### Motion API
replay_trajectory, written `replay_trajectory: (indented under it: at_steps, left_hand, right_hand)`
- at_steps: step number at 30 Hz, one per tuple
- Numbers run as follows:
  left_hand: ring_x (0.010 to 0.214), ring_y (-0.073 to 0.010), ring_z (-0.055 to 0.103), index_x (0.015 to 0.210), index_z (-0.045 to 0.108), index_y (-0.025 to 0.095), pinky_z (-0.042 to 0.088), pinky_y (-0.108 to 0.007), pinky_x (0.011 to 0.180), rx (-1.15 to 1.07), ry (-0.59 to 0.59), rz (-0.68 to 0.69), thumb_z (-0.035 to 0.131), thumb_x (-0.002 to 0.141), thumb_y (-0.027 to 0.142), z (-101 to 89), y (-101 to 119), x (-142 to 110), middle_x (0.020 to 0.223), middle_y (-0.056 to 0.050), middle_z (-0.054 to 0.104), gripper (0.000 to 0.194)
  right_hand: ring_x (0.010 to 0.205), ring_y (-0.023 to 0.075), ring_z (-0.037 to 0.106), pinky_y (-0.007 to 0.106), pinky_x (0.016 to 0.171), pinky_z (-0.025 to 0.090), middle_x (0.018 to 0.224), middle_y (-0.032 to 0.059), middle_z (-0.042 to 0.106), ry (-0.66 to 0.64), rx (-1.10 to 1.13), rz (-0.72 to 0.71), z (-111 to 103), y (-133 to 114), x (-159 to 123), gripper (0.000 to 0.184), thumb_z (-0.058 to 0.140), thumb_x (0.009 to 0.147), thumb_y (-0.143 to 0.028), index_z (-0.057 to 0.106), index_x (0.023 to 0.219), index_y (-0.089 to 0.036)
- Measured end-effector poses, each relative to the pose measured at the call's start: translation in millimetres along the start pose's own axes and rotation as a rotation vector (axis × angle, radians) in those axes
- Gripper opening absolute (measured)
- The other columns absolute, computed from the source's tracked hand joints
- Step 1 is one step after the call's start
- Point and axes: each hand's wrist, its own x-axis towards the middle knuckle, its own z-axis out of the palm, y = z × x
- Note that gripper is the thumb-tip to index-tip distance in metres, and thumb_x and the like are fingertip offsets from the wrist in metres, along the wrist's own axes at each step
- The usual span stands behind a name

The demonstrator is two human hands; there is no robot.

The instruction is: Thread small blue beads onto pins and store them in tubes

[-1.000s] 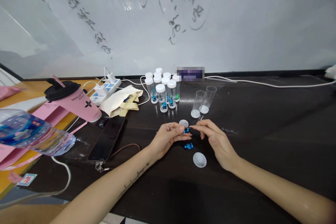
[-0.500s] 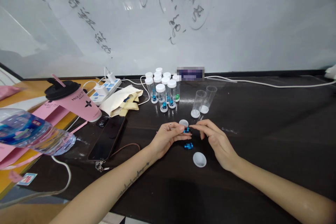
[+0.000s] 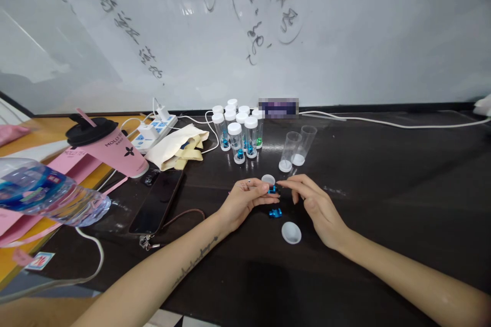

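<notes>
My left hand (image 3: 245, 202) is closed, pinching a small shiny blue part (image 3: 272, 190) with a dark end between thumb and fingers. A thin pale stick-like thing shows along the back of its fingers, too small to make out. My right hand (image 3: 316, 204) has its fingers stretched out, the index fingertip at or just beside the part's dark end; contact is hard to tell. A second blue part (image 3: 275, 213) lies on the dark table below. Nearby are a white round cap (image 3: 291, 233) and another white cap (image 3: 268, 180) behind my left fingers.
Two uncapped clear tubes (image 3: 290, 150) stand behind my right hand. Several white-capped tubes (image 3: 236, 143), some with blue or green pieces inside, are grouped at the back. To the left are a phone (image 3: 157, 202), cloth pouch (image 3: 169, 150), power strip (image 3: 143, 139), pink cup (image 3: 115, 148) and bottle (image 3: 53, 194).
</notes>
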Motion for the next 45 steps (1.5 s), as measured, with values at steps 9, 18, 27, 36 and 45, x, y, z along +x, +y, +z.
replay_trajectory:
  at_steps: [9,18,27,36,45]
  left_hand:
    - [0.078,-0.0214,0.071,0.079,0.069,0.009,0.054,-0.032,0.079,-0.004,0.009,-0.003,0.079,0.069,0.029,0.1,0.0,-0.2,0.074,-0.006,0.072,0.025]
    - [0.079,-0.0228,0.071,0.080,0.069,0.009,0.054,-0.035,0.082,0.009,0.009,-0.003,0.080,0.067,0.031,0.6,0.6,-0.3,0.075,-0.007,0.072,0.028]
    - [0.078,-0.0220,0.072,0.082,0.069,0.008,0.055,-0.034,0.081,0.010,0.005,0.001,0.079,0.069,0.029,-0.5,-0.6,-0.3,0.076,-0.008,0.073,0.026]
    - [0.076,-0.0216,0.072,0.080,0.069,0.009,0.055,-0.033,0.080,0.001,0.001,0.004,0.078,0.070,0.029,-1.0,-1.0,0.0,0.074,-0.006,0.072,0.024]
    - [0.078,-0.0225,0.072,0.080,0.069,0.009,0.054,-0.035,0.082,0.007,0.008,0.003,0.079,0.069,0.030,-0.4,-0.9,-0.2,0.074,-0.007,0.072,0.026]
  right_hand:
    - [0.075,0.0186,0.052,0.037,0.073,0.044,0.107,0.0085,0.050,0.000,0.005,-0.005,-1.2,-0.7,-0.6,0.058,0.021,0.096,-0.058,0.057,0.127,-0.025]
    - [0.079,0.0203,0.053,0.039,0.077,0.045,0.107,0.0092,0.051,0.004,-0.023,-0.011,0.1,1.0,0.3,0.058,0.022,0.096,-0.058,0.058,0.127,-0.024]
    - [0.086,0.0217,0.054,0.041,0.082,0.044,0.109,0.0089,0.050,-0.008,-0.020,-0.005,-0.7,0.3,0.1,0.057,0.022,0.096,-0.057,0.058,0.127,-0.025]
    - [0.082,0.0203,0.054,0.040,0.080,0.046,0.112,0.0093,0.048,0.003,-0.041,0.010,-0.1,2.1,-1.3,0.058,0.021,0.096,-0.058,0.057,0.129,-0.025]
    - [0.087,0.0217,0.055,0.041,0.082,0.046,0.113,0.0097,0.048,0.008,-0.056,-0.001,-0.6,0.5,-0.8,0.059,0.021,0.096,-0.058,0.057,0.128,-0.024]
